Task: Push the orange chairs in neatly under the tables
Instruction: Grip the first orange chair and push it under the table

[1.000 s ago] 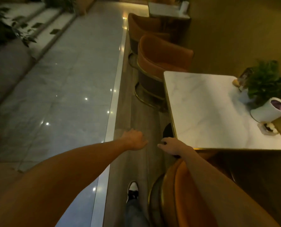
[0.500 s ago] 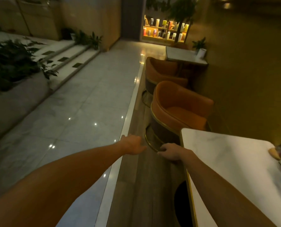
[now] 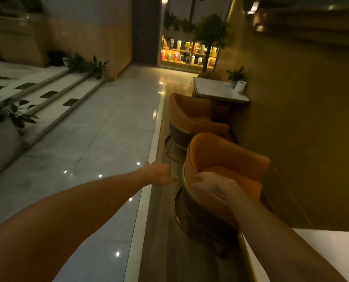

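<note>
Reaching along the wall row, the near table (image 3: pixel 322 259) sits bottom right with the closest orange chair (image 3: pixel 226 159) just beyond it, not tucked in yet. Right hand (image 3: pixel 208 185) is curled over its backrest rim, probably to steer it; left hand (image 3: pixel 159 174) hangs open, holding nothing.

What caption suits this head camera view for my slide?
Right hand reaching onto the near orange chair, left hand free beside it.

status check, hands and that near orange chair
Right hand at near orange chair back rim, grip unclear. Left hand open, free. Nothing blocking.
</note>
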